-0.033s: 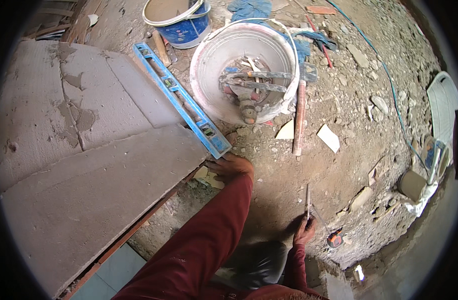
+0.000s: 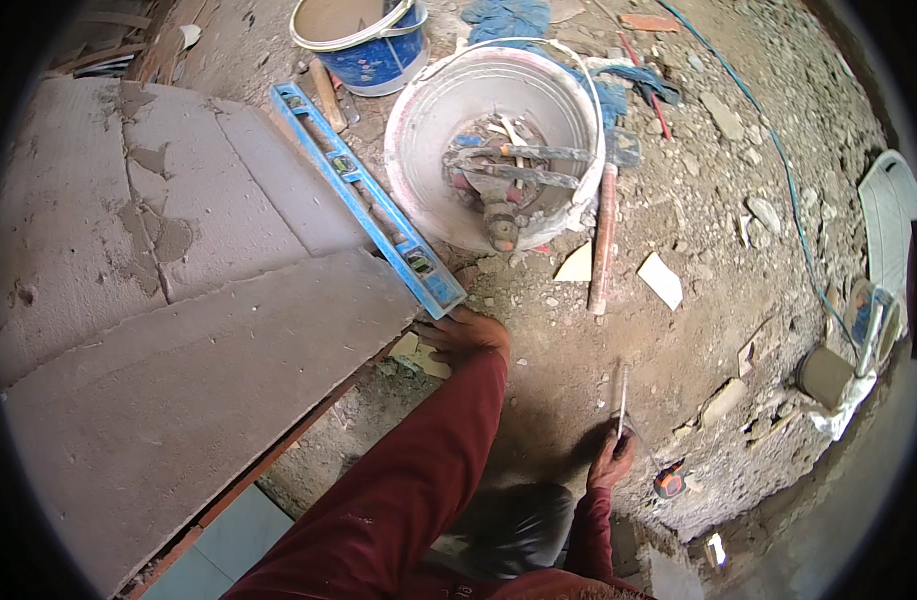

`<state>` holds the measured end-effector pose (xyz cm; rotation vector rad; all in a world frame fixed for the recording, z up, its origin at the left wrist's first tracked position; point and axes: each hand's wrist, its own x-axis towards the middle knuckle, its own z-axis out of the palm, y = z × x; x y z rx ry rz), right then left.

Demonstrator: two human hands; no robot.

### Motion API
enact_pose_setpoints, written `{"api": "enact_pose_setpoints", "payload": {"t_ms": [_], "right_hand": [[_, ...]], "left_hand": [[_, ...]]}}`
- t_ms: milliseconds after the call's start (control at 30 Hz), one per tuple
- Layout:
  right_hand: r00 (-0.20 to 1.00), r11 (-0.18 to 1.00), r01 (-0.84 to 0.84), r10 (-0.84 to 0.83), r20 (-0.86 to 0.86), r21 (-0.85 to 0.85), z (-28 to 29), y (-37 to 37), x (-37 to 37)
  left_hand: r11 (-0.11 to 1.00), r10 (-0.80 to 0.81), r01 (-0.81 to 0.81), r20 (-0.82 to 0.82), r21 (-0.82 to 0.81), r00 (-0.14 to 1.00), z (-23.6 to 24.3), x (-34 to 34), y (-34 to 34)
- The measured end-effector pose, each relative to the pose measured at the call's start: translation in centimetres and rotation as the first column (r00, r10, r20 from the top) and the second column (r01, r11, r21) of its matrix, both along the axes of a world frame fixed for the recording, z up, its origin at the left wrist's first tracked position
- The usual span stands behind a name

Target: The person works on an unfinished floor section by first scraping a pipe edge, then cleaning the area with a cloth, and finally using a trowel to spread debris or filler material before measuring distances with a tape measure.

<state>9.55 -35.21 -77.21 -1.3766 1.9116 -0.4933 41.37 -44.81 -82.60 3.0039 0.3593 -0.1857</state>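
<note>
My left hand point(image 2: 469, 335) is at the corner of the grey slab point(image 2: 209, 390), right below the lower end of a blue spirit level point(image 2: 379, 215). Its fingers stretch out to the left beside the slab's edge, over pale tile scraps point(image 2: 419, 355); the fingertips are partly in shadow. My right hand point(image 2: 611, 462) is closed on a thin pale rod point(image 2: 623, 395) that points away from me; its exact kind I cannot make out. To the right of that hand, an orange and black tape measure point(image 2: 670, 480) lies on the ground.
A white bucket point(image 2: 404, 150) holding tools and rubble stands ahead, with a blue bucket point(image 2: 379, 65) behind it. A hammer point(image 2: 603, 240) lies by the white bucket, near tile shards point(image 2: 661, 280). A blue cable point(image 2: 749, 90) crosses the rubble at right.
The view has shifted very slightly. In my right hand the pale rod has tilted a little; my left hand stays at the slab's corner.
</note>
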Motion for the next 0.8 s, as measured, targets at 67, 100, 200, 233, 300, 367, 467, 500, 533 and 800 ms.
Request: {"api": "enact_pose_setpoints", "payload": {"t_ms": [67, 100, 200, 233, 300, 367, 467, 500, 533, 800], "right_hand": [[0.977, 0.998, -0.019, 0.033, 0.212, -0.067, 1.2, -4.9, 3.9], [0.964, 0.998, -0.053, 0.059, 0.258, -0.033, 1.7, -8.0, 6.2], [0.934, 0.990, -0.135, 0.115, 0.338, 0.035, 3.1, -18.1, 13.9], [0.882, 0.981, -0.150, 0.190, 0.431, -0.126, 3.5, -21.3, 16.6], [0.856, 0.983, -0.158, 0.182, 0.484, -0.090, 4.5, -27.3, 21.1], [0.832, 0.966, -0.231, 0.258, 0.491, -0.115, 5.4, -32.1, 24.9], [0.778, 0.944, -0.304, 0.323, 0.539, -0.127, 6.3, -34.9, 29.9], [0.769, 0.931, -0.327, 0.361, 0.528, -0.160, 6.4, -35.2, 30.9], [0.755, 0.932, -0.308, 0.362, 0.547, -0.191, 6.5, -35.4, 31.3], [0.888, 0.985, -0.005, 0.084, 0.451, -0.175, 5.3, -36.1, 19.0]], "left_hand": [[0.999, -0.013, 0.015, -0.039, 0.043, 0.999, 0.0, 0.1, -0.1], [0.997, -0.019, 0.025, -0.084, 0.075, 0.996, 0.0, 0.1, -0.2], [0.971, -0.102, 0.144, -0.216, 0.192, 0.971, 0.2, 0.1, -0.3], [0.949, -0.145, 0.199, -0.220, 0.246, 0.965, 0.3, 0.0, -0.3], [0.981, -0.111, 0.140, -0.200, 0.135, 0.973, 0.5, -0.1, -0.2], [0.986, -0.102, 0.123, -0.171, 0.114, 0.980, 0.3, -0.2, 0.0], [0.979, -0.108, 0.129, -0.135, 0.155, 0.985, -1.0, -0.1, 0.6], [0.981, -0.102, 0.116, -0.099, 0.153, 0.990, -1.5, -0.1, 0.8], [0.988, -0.076, 0.089, -0.099, 0.128, 0.992, -2.0, -0.2, 1.0], [0.996, -0.084, 0.081, -0.080, -0.047, 0.993, -0.3, -0.3, 1.0]]}}
